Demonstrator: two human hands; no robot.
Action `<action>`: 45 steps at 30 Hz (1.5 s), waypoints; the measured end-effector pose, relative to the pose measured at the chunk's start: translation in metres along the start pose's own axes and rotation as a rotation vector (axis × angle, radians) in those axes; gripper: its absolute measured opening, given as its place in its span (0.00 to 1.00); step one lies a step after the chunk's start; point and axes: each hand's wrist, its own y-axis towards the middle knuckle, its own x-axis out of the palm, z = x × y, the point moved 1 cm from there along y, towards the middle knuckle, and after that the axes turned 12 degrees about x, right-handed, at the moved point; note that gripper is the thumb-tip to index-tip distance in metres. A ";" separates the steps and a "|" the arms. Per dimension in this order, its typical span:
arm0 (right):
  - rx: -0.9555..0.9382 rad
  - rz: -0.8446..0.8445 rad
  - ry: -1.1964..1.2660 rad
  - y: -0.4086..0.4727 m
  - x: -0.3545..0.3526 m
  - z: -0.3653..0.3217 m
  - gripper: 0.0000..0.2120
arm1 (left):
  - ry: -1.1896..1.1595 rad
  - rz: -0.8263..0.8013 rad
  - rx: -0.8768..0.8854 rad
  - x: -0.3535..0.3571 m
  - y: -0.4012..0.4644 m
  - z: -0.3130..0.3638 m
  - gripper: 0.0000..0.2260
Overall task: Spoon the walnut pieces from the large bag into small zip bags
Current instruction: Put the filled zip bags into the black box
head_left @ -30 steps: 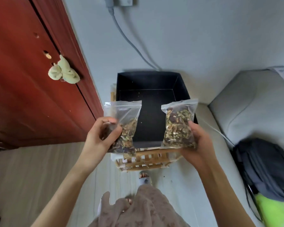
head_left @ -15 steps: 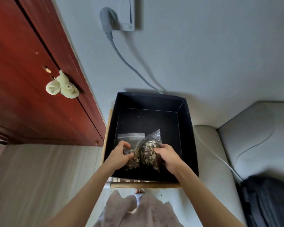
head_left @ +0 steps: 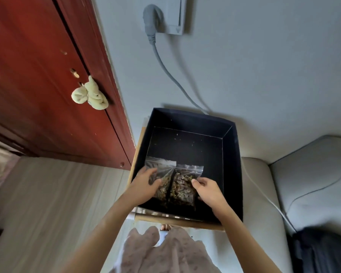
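Head view: two small zip bags of walnut pieces lie side by side, edges touching, on the floor of a black box [head_left: 232,154], near its front left corner. The left hand [head_left: 146,186] lies flat, fingers spread, on the left bag [head_left: 161,174]. The right hand [head_left: 209,190] pinches the right bag [head_left: 182,186] at its edge.

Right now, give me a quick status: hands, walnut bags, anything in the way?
Left hand on left clear zip bag of walnut pieces. Right hand on right one. Both lie side by side in black cardboard box. Nothing blocking.
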 end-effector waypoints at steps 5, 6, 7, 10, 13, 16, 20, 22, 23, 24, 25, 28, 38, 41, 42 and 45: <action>-0.239 0.204 -0.059 -0.039 -0.013 -0.011 0.15 | -0.408 0.281 0.141 -0.037 -0.055 0.012 0.08; -0.290 0.189 0.006 -0.048 -0.011 -0.014 0.12 | -0.462 0.340 0.139 -0.042 -0.071 0.007 0.08; -0.333 0.136 0.091 -0.058 -0.006 -0.017 0.08 | -0.496 0.409 0.129 -0.045 -0.087 -0.001 0.09; -0.420 -0.084 0.239 -0.087 0.014 -0.020 0.07 | -0.547 0.639 0.037 -0.042 -0.138 -0.037 0.09; -0.438 -0.345 0.297 -0.114 0.043 -0.013 0.09 | -0.545 0.795 -0.097 -0.026 -0.194 -0.077 0.09; -0.351 -0.570 0.276 -0.132 0.077 -0.002 0.13 | -0.513 0.911 -0.213 -0.003 -0.253 -0.109 0.09; -0.279 -0.605 0.118 -0.141 0.122 0.018 0.10 | -0.527 1.077 -0.397 0.038 -0.329 -0.136 0.09; -0.279 -0.577 0.045 -0.143 0.140 0.024 0.10 | -0.549 1.160 -0.496 0.061 -0.359 -0.141 0.10; -0.277 -0.578 0.002 -0.143 0.147 0.026 0.10 | -0.563 1.208 -0.545 0.072 -0.372 -0.142 0.09; -0.277 -0.593 -0.049 -0.142 0.155 0.028 0.10 | -0.580 1.264 -0.590 0.082 -0.383 -0.142 0.09; -0.281 -0.618 -0.112 -0.141 0.163 0.028 0.10 | -0.603 1.328 -0.634 0.092 -0.393 -0.140 0.08; -0.317 -0.713 -0.323 -0.140 0.189 0.023 0.11 | -0.685 1.563 -0.738 0.121 -0.409 -0.127 0.08; -0.459 -1.008 -0.904 -0.169 0.272 0.022 0.11 | -0.836 2.177 -1.023 0.203 -0.385 -0.055 0.09; -0.494 -1.078 -1.058 -0.186 0.290 0.038 0.11 | -0.871 2.245 -1.093 0.225 -0.380 -0.041 0.10; -0.497 -1.103 -1.100 -0.192 0.296 0.045 0.11 | -0.875 2.269 -1.117 0.231 -0.380 -0.038 0.10; -0.495 -1.163 -1.220 -0.214 0.315 0.067 0.10 | -0.912 2.350 -1.188 0.250 -0.382 -0.032 0.10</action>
